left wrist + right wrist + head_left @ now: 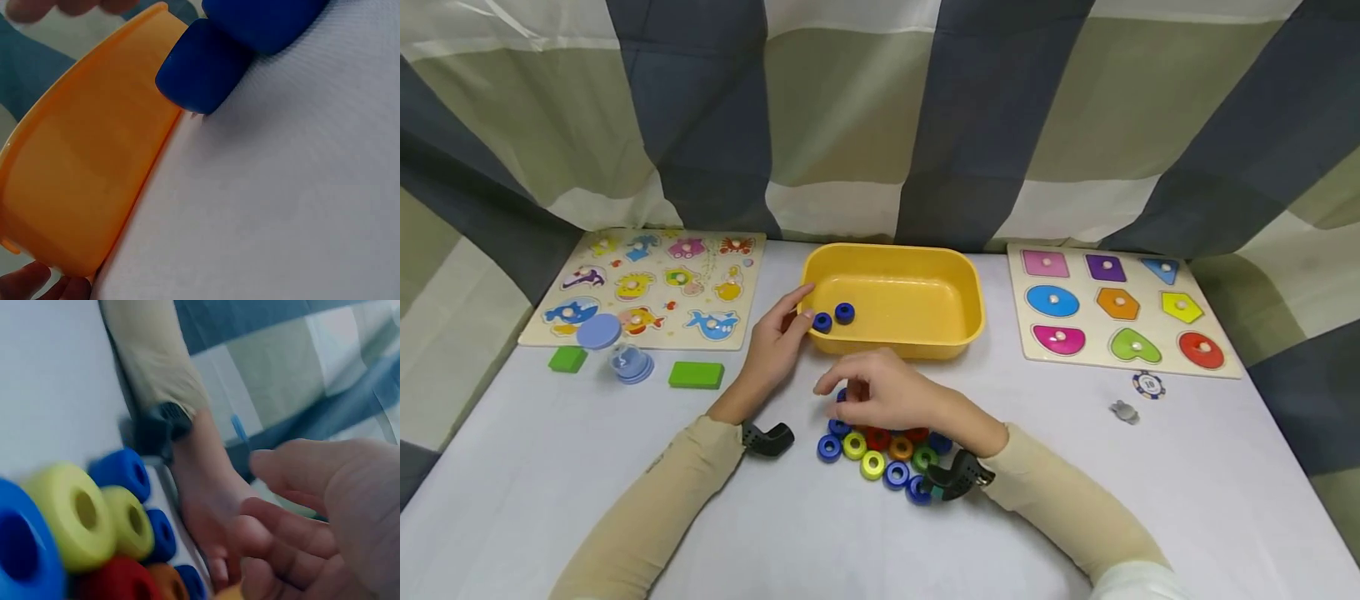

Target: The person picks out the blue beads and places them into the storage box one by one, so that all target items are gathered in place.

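My left hand (775,340) is at the left front corner of a yellow plastic tub (917,342), its fingertips touching the rim and outer wall. Inside, near that corner, lie two dark blue rings (845,313). Over a cluster of thick rings hovers my right hand (883,392), with bent, loosely spread fingers and nothing between them. The cluster has blue rings (829,448), yellow rings (872,465), an orange ring (900,448), a green ring (924,457) and red ones (119,578); the hand hides part of it. Two blue blocks of rings (200,69) loom in the left wrist view.
An animal peg puzzle (647,287) lies at the back left, a shape puzzle (1120,312) at the back right. Green blocks (696,375) and bluish discs (631,364) are on the left. A poker chip (1148,384) and small grey figure (1124,412) lie right. A curtain (842,125) hangs behind.
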